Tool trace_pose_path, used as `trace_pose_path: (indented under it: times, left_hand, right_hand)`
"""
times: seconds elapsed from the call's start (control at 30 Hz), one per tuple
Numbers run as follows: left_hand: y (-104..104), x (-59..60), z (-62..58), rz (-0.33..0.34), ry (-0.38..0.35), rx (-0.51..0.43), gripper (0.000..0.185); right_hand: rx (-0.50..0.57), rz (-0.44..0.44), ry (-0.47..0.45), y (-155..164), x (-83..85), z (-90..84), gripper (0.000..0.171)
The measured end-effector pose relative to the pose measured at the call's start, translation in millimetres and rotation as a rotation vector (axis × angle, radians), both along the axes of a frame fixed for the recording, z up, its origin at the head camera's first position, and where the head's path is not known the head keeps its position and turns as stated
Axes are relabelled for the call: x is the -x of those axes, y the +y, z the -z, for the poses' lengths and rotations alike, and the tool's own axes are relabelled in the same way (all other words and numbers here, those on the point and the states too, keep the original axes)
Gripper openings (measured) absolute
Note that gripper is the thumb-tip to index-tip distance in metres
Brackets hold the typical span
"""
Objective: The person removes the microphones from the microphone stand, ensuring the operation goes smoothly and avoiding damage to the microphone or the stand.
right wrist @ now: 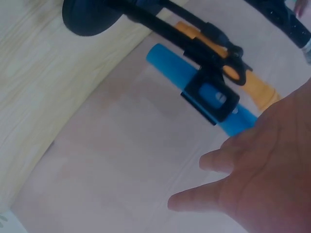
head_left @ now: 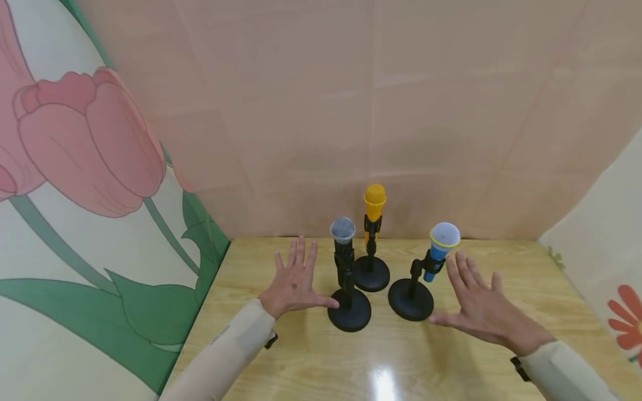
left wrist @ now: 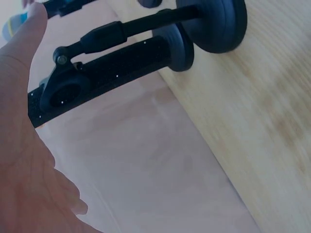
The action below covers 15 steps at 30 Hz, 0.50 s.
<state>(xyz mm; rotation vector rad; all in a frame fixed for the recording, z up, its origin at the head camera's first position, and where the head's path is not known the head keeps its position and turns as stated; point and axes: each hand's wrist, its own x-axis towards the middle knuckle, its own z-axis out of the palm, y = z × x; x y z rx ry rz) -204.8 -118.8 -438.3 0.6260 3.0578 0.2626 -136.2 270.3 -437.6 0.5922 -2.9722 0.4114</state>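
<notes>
Three toy-like microphones stand on round black desk stands. In the head view, the black microphone (head_left: 343,234) with a silver mesh head is at the left, the yellow microphone (head_left: 374,201) behind it, and the blue microphone (head_left: 438,253) with a white head at the right. My left hand (head_left: 296,284) is spread flat beside the black one, its thumb near that stand's base (head_left: 349,311). Beside the blue one, my right hand (head_left: 484,306) has its fingers spread and holds nothing; its thumb is near the base (head_left: 411,299). Whether either thumb touches a base, I cannot tell.
The light wooden table (head_left: 311,367) meets a pinkish cloth backdrop (head_left: 301,139) behind the stands. A wall panel with painted tulips (head_left: 90,145) rises at the left. At the right is a white panel with a red flower (head_left: 627,317).
</notes>
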Motion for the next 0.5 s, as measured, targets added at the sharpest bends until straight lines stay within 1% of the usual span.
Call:
trace_pose_path:
  times: [0.1, 0.23, 0.4, 0.5]
  left_hand:
    - [4.1, 0.0, 1.7, 0.006, -0.004, 0.006, 0.142]
    - [9.4, -0.5, 4.6, 0.018, -0.015, 0.022, 0.143]
    - [12.5, 0.0, 4.9, 0.03, 0.01, 0.011, 0.141]
    - [12.5, -0.2, 4.1, 0.026, 0.012, 0.012, 0.141]
  right_hand:
    - [-0.002, -0.001, -0.001, -5.1, -3.7, 0.5, 0.124]
    - [0.003, -0.012, -0.03, -14.1, -8.1, 0.1, 0.124]
    - [0.021, -0.036, -0.063, -24.6, -6.9, -5.3, 0.122]
    - [0.032, -0.052, -0.066, -29.8, -5.5, -7.1, 0.122]
